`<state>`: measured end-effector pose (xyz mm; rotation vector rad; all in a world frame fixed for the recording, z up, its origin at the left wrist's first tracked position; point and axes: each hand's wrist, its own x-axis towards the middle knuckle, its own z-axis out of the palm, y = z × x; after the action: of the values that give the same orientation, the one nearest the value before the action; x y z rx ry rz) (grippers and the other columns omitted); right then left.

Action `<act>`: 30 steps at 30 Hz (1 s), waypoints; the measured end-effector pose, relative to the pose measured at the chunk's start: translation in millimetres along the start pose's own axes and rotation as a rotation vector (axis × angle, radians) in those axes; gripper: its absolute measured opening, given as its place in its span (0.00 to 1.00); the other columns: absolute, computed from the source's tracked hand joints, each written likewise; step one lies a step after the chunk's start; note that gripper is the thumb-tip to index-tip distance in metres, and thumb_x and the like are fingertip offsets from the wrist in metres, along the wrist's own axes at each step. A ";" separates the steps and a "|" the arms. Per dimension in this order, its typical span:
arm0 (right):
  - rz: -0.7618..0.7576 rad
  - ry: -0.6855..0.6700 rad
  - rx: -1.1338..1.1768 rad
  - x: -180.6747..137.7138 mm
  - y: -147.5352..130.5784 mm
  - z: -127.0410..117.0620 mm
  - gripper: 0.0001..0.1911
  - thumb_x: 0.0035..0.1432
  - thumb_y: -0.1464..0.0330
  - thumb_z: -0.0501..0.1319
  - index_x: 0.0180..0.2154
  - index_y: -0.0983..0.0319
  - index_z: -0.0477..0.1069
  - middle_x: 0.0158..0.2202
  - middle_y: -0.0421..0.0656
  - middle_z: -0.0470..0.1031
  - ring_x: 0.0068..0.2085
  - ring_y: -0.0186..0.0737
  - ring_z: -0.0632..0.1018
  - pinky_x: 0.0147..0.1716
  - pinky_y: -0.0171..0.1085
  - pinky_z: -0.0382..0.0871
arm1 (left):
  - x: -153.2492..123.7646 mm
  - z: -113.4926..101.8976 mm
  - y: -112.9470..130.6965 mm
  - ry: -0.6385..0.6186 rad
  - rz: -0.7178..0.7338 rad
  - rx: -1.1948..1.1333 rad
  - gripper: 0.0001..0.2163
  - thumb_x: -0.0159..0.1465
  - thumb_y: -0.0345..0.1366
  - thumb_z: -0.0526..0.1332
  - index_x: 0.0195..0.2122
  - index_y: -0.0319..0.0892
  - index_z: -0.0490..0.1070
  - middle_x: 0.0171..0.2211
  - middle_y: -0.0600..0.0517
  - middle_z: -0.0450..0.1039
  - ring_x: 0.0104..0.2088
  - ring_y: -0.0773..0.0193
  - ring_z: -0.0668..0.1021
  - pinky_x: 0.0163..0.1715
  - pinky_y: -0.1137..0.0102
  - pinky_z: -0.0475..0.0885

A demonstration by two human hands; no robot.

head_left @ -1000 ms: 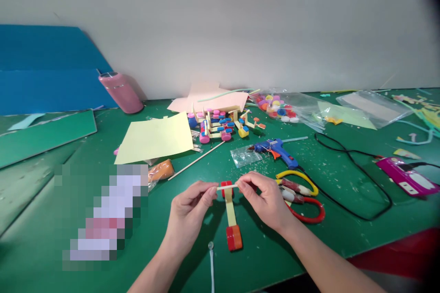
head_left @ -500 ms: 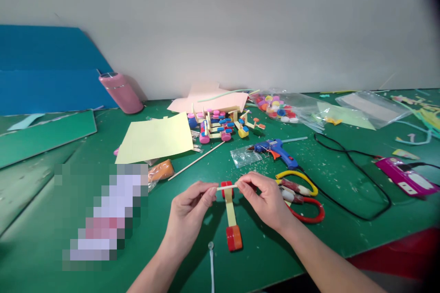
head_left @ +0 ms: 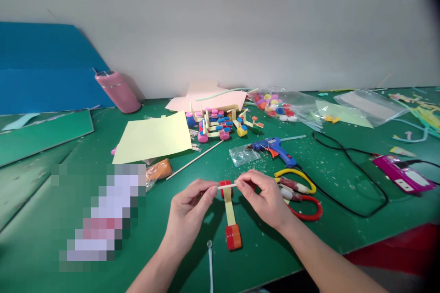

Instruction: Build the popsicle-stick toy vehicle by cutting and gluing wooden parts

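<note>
A small craft piece (head_left: 229, 213) lies on the green table: a pale yellow stick with red bottle-cap wheels at its near end (head_left: 233, 237) and its far end (head_left: 226, 188). A thin white stick (head_left: 227, 187) runs crosswise through the far wheels. My left hand (head_left: 190, 210) pinches the left end of that thin stick. My right hand (head_left: 264, 198) pinches the right end. Both hands are closed in a pinch just above the table.
Scissors with yellow and red handles (head_left: 301, 192) lie right of my right hand, a blue glue gun (head_left: 275, 148) behind them with a black cord (head_left: 357, 178). Further back are finished cap toys (head_left: 220, 123), yellow paper (head_left: 153, 137), a bag of caps (head_left: 278, 105), a pink bottle (head_left: 118, 91).
Nothing has visibly moved in my hands; the view has only shifted slightly.
</note>
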<state>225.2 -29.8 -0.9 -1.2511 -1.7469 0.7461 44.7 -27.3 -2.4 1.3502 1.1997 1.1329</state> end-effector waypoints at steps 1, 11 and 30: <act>-0.002 -0.002 -0.006 -0.1 0.5 0.1 0.09 0.60 0.68 0.54 0.30 0.61 0.69 0.29 0.41 0.72 0.31 0.37 0.73 0.32 0.34 0.65 | 0.4 0.1 -0.2 0.002 0.012 0.001 0.03 0.55 0.34 0.63 0.29 0.44 0.76 0.25 0.55 0.72 0.26 0.69 0.71 0.27 0.76 0.66; 0.077 0.205 0.156 1.6 7.2 -3.6 0.11 0.60 0.64 0.53 0.43 0.61 0.64 0.29 0.41 0.71 0.29 0.36 0.73 0.26 0.33 0.67 | -1.5 -3.9 -7.6 0.105 0.001 -0.041 0.11 0.62 0.39 0.55 0.43 0.45 0.71 0.28 0.55 0.71 0.27 0.70 0.71 0.31 0.74 0.68; 0.044 0.599 0.177 -3.4 43.5 -5.0 0.21 0.63 0.58 0.44 0.20 0.60 0.54 0.19 0.34 0.55 0.21 0.31 0.59 0.20 0.32 0.54 | 10.6 -34.4 -42.9 0.427 0.543 0.759 0.06 0.60 0.32 0.54 0.36 0.39 0.69 0.24 0.52 0.68 0.24 0.65 0.70 0.28 0.70 0.67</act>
<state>249.5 -19.0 -35.8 -1.2328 -1.1457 0.4691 7.4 -12.1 -41.2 2.1737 1.7378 1.4636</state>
